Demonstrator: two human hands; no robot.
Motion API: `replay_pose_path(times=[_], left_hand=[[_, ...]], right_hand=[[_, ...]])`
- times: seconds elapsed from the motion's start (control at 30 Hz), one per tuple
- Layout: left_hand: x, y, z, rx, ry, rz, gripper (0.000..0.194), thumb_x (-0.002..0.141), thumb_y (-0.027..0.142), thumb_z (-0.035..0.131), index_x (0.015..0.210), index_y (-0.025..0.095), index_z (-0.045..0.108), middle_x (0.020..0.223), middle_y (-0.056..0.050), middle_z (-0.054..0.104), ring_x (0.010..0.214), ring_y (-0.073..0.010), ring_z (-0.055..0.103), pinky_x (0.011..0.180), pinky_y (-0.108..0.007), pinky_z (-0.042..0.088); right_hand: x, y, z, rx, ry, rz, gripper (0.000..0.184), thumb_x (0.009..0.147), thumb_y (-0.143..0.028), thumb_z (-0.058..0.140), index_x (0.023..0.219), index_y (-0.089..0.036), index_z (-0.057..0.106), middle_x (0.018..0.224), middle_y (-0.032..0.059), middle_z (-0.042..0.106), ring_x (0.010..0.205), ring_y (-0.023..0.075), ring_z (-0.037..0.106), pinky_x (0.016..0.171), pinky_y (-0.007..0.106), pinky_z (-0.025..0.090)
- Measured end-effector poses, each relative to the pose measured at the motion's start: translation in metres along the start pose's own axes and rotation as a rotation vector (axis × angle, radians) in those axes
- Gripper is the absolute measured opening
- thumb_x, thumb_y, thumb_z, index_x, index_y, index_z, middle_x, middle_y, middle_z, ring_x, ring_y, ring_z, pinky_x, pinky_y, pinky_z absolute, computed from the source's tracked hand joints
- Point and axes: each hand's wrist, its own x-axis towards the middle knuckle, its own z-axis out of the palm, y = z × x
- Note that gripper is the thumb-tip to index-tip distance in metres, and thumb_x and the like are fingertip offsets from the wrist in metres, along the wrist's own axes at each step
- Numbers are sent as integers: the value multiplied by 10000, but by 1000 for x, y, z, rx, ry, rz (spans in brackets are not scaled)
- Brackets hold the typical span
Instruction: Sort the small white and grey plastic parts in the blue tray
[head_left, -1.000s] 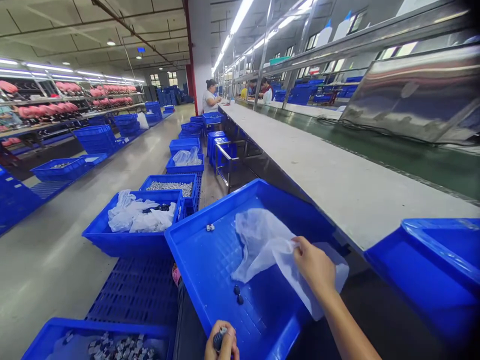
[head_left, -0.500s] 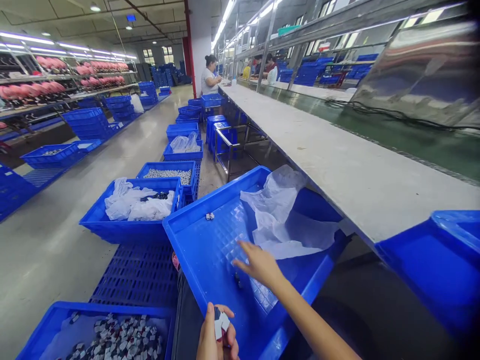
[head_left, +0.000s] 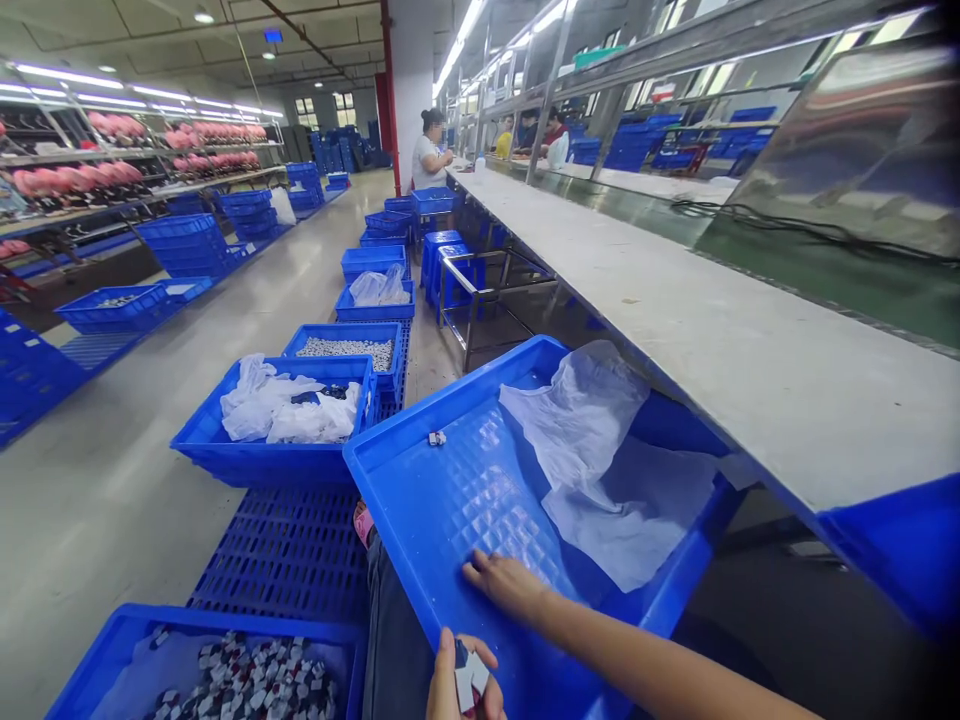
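Note:
A shallow blue tray (head_left: 405, 490) rests tilted on my lap, against the long workbench. My right hand (head_left: 504, 580) lies palm down on the tray floor near its front edge, fingers curled over a spot where what they cover is hidden. My left hand (head_left: 465, 685) at the bottom edge is closed round a small white and dark part (head_left: 469, 676). A crumpled clear plastic bag (head_left: 600, 450) lies in the tray's far right corner. One small part (head_left: 436, 437) sits alone near the tray's far left rim.
A blue bin of several small parts (head_left: 240, 680) stands at bottom left. Ahead on the floor are a bin holding white bags (head_left: 281, 410) and more blue bins (head_left: 349, 350). The grey workbench (head_left: 675, 300) runs along the right. A person (head_left: 430, 150) stands at its far end.
My right hand let go of the plastic bag, which now lies in the tray's far corner, and drew back to the tray's near floor. The left hand rose slightly with its part.

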Motion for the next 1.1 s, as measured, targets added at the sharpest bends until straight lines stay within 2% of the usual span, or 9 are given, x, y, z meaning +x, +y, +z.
replay_pose_path(times=[0.17,0.23,0.3,0.4,0.5,0.63,0.77,0.93,1.1], left_hand=[[-10,18,4,-64,-57,57,618,616,769,403,759,173,487,460,61,413,369,-68,389,352,-191,335],[-15,28,5,-66,-49,133,572,690,705,371,801,163,512,524,42,425,424,-79,404,364,-206,367],[-20,38,5,-43,-52,216,488,724,617,407,830,157,530,566,34,427,454,-79,396,371,-206,374],[-28,51,9,-4,-105,318,381,695,507,515,854,162,549,602,31,425,476,-73,378,372,-192,364],[-35,60,13,30,-181,379,357,639,438,591,876,172,566,640,24,440,509,-77,391,384,-189,373],[-43,65,20,67,-211,429,350,630,403,583,897,178,572,675,14,441,543,-83,404,399,-188,380],[-46,67,24,103,-153,409,322,673,406,513,895,176,557,661,21,427,492,-71,389,379,-192,358],[-45,67,28,181,-66,430,343,683,446,508,892,175,526,635,38,420,443,-59,371,368,-195,338],[-45,66,32,464,177,543,298,725,340,558,967,187,481,647,55,422,462,-41,355,432,-183,342]], right_hand=[[14,6,-19,456,105,1,234,634,-67,466,841,-174,444,823,33,541,704,154,553,639,275,432],[18,3,-28,708,148,28,170,676,-138,434,826,-194,379,744,-11,485,599,117,518,544,245,422],[19,-4,-40,969,180,46,119,736,-219,382,844,-212,332,697,-40,431,517,91,480,462,218,390],[14,-19,-59,1314,236,22,145,752,-281,376,873,-223,321,680,-53,390,483,66,440,417,185,335],[6,-33,-73,1580,291,-33,182,720,-259,423,882,-225,349,696,-51,389,454,41,381,386,167,270],[2,-46,-79,1833,322,-93,202,702,-238,494,881,-222,401,711,-47,432,444,25,355,365,150,237],[0,-51,-78,2010,326,-106,185,692,-223,543,847,-214,444,707,-43,470,436,19,347,351,131,230],[-6,-52,-78,2141,294,-92,160,675,-187,561,820,-202,494,695,-29,505,463,34,398,372,126,286],[-12,-50,-76,2240,251,-42,168,638,-170,506,802,-180,543,692,-2,536,484,54,426,393,137,325]])
